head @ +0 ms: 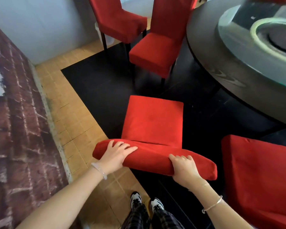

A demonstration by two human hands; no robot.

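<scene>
Left hand and right hand both clasping backrest top of red-covered chair, fingers curling over. Chair standing near round table rim, not tucked in. Judging: repositioning step underway; next calling for even two-handed push tableward

Brightness: moderate, even indoor light; reds saturated.
Glare: pale sheen on round table top.
Shadows: soft; black mat lacks detail.
Blur: smear on table, upper right, and on brick wall.
Sharpest: centre, red chair.
Distortion: wide-angle bending at edges; wall base curves.
</scene>
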